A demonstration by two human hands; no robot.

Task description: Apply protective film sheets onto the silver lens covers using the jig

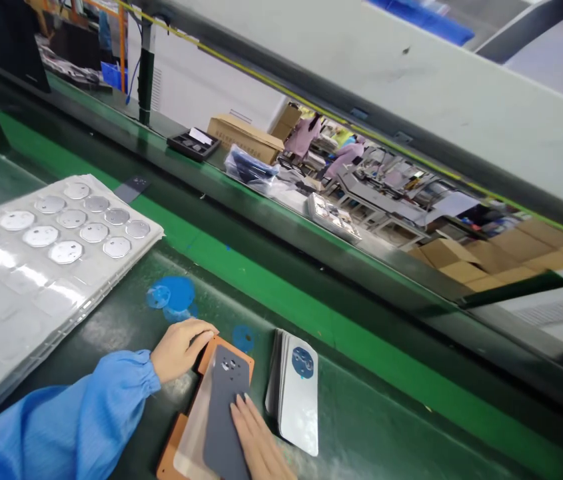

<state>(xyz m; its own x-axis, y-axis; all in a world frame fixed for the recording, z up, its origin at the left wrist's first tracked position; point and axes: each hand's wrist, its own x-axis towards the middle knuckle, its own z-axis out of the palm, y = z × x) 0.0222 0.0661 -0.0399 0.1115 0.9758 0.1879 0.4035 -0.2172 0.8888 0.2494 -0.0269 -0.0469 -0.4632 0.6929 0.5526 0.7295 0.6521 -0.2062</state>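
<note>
A dark grey phone back cover (227, 420) with camera holes at its upper end lies slightly askew over an orange fixture (245, 359). A pale, pinkish surface shows along the cover's left side. My left hand (180, 350), in a blue sleeve, has its fingers curled at the fixture's top left corner, with thumb and forefinger gripping the edge. The stretched fingers of my right hand (260, 440) rest flat along the cover's right edge; the thumb is hidden. Just to the right stands a stack of phone back covers (298, 403), its top one silvery-white with a blue round film over the camera area.
At left, a clear plastic tray (26, 320) holds several round white pieces. Blue round films (177, 293) lie on the green bench (376, 427). Another dark cover (132, 189) sits beyond the tray. A carton (246, 137) stands on the far ledge; people in pink (304, 137) are behind.
</note>
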